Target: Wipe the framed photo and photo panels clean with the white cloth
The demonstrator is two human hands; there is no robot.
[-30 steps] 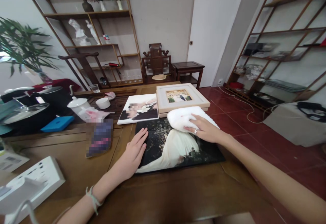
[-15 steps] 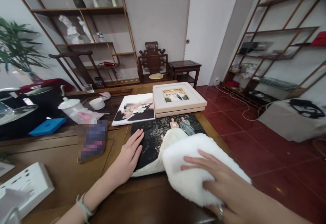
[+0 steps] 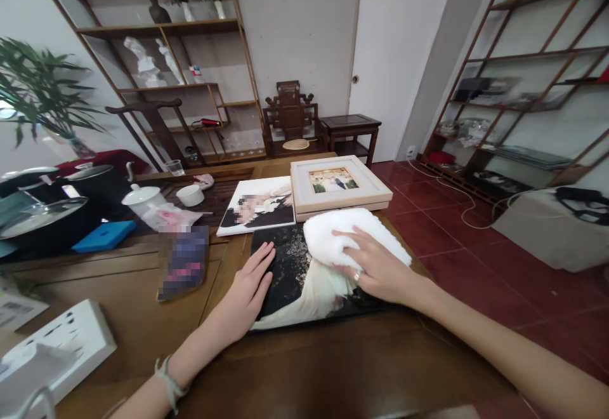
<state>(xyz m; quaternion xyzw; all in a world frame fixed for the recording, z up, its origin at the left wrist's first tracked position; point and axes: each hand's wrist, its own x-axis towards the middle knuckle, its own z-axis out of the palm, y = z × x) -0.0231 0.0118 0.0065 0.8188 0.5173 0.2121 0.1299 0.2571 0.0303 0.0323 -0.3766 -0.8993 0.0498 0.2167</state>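
Observation:
A dark wedding photo panel (image 3: 280,279) lies flat on the wooden table in front of me. My left hand (image 3: 247,285) rests flat on its left edge, fingers stretched out. Over the upper right of the panel sits a folded white fluffy towel (image 3: 326,235), covering the pictured couple. My right hand (image 3: 375,260), with a ring on one finger, grips the towel from above and presses it to the panel; part of the fingertips sinks into the pile.
Behind the panel lie a white-edged photo print (image 3: 259,206) and stacked pale frames (image 3: 340,184). On the left are a dark pouch (image 3: 185,263), a blue box (image 3: 104,236), a teapot (image 3: 143,200), a white cup (image 3: 190,195) and a white power strip (image 3: 61,343).
My right hand has slid the towel away from me, from the lower right to the upper right of the panel. My left hand stays on the left edge. The view has shifted slightly.

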